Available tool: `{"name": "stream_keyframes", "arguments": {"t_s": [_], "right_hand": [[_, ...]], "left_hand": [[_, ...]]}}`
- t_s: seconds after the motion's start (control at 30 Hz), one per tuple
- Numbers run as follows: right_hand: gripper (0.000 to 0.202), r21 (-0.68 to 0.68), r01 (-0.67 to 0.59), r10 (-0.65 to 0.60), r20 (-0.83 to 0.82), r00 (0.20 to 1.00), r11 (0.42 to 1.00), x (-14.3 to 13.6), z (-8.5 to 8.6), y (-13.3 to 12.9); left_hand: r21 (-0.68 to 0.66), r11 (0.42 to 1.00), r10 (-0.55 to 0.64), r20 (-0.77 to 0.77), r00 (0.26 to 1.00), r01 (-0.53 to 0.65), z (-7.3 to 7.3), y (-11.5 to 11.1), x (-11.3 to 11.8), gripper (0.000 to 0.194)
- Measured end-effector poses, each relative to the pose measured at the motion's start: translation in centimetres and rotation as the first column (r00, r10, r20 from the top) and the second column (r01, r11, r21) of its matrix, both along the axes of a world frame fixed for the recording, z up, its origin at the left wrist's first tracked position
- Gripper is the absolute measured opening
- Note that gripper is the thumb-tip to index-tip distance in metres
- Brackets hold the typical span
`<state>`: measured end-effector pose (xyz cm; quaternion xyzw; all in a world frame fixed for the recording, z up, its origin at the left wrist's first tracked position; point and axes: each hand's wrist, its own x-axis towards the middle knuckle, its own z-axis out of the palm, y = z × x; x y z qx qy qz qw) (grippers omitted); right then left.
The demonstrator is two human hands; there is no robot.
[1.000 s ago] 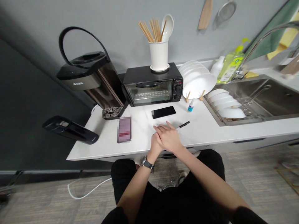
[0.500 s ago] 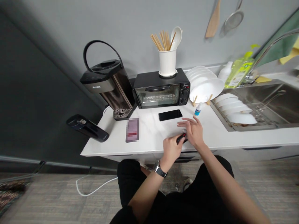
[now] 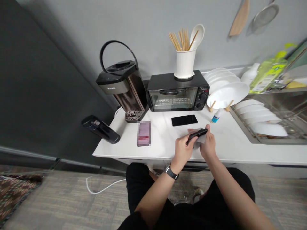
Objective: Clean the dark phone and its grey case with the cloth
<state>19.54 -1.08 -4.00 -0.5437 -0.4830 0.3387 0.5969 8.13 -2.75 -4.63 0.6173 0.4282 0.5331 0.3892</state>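
Observation:
My left hand [image 3: 184,149] grips one end of a thin black phone-like object [image 3: 196,135], tilted above the front of the counter. At its other end my right hand [image 3: 208,146] is closed, thumb upright at the object's tip. A greyish-white thin piece [image 3: 201,139], maybe a cloth or film, shows between the black object and my right palm; its exact kind is unclear. Just beyond my hands a black smartphone [image 3: 184,120] lies flat. A small white bottle with a blue label [image 3: 216,116] stands behind my right hand. Further left lies a blurred-out purple item [image 3: 144,133].
A dark thermos [image 3: 102,130] lies at the counter's left end near a water dispenser [image 3: 129,91]. Behind stands a toaster oven [image 3: 176,92] with a white utensil cup [image 3: 185,63] on top. Racked plates [image 3: 226,92] and a sink [image 3: 297,108] holding bowls are right.
The black object has been raised and tilted up. My right hand has turned from lying spread over it to closing at its far end, with the greyish piece now visible. The view has shifted left.

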Motion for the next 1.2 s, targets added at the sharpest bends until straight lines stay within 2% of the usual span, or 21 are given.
{"name": "stream_keyframes", "arguments": {"t_s": [0.13,0.17,0.23,0.27,0.3,0.37,0.4,0.47,0.57,0.73,0.9,1.03,1.2], "right_hand": [[0.081,0.070,0.083,-0.078,-0.080,0.994,0.994,-0.2,3.4,-0.1],[0.080,0.118,0.082,-0.078,-0.035,0.996,0.990,-0.2,4.3,-0.3],[0.074,0.241,-0.034,-0.017,0.204,0.979,0.970,-0.4,5.5,-0.6],[0.068,0.294,-0.136,0.017,0.373,0.928,0.946,-0.5,5.8,-0.9],[0.059,0.330,-0.252,0.035,0.546,0.837,0.910,-0.6,5.9,-1.1],[0.041,0.344,-0.455,-0.002,0.799,0.601,0.821,-0.3,5.8,-1.2],[0.037,0.336,-0.505,-0.042,0.861,0.506,0.795,0.0,5.7,-1.1],[0.037,0.337,-0.485,-0.127,0.901,0.414,0.807,0.9,5.5,-0.6],[0.046,0.343,-0.343,-0.201,0.899,0.388,0.875,2.1,5.5,0.2],[0.046,0.276,-0.432,-0.161,0.945,0.284,0.859,2.3,5.8,0.3],[0.045,0.306,-0.307,-0.194,0.918,0.346,0.901,1.7,5.9,0.4],[0.040,0.285,-0.362,-0.174,0.935,0.309,0.888,0.9,6.1,0.4],[0.045,0.270,-0.307,-0.162,0.928,0.336,0.913,0.7,6.4,0.7]], "left_hand": [[0.113,0.992,-0.036,-0.115,0.993,0.049,-0.3,0.2,0.3,0.028],[0.131,0.990,-0.039,-0.133,0.990,0.057,-0.4,0.4,0.4,0.028],[0.152,0.987,-0.018,-0.221,0.975,0.053,-0.7,0.7,0.5,0.026],[0.159,0.986,0.004,-0.299,0.954,0.045,-0.9,0.8,0.5,0.024],[0.164,0.986,0.029,-0.380,0.924,0.036,-1.2,0.9,0.6,0.022],[0.178,0.983,0.057,-0.520,0.852,0.043,-1.7,1.2,0.6,0.017],[0.184,0.981,0.055,-0.561,0.826,0.060,-1.9,1.3,0.6,0.015],[0.187,0.978,0.034,-0.591,0.806,0.096,-2.3,1.5,0.6,0.014],[0.179,0.979,0.031,-0.592,0.805,0.094,-2.5,1.8,0.2,0.019],[0.161,0.981,-0.002,-0.559,0.829,0.111,-2.5,1.8,-0.7,0.021],[0.160,0.985,0.030,-0.539,0.842,0.068,-2.3,2.1,-0.9,0.023],[0.207,0.973,0.031,-0.551,0.834,0.101,-2.2,2.6,-1.2,0.016],[0.070,0.996,-0.002,-0.532,0.846,0.047,-2.1,2.8,-1.7,0.022]]}}
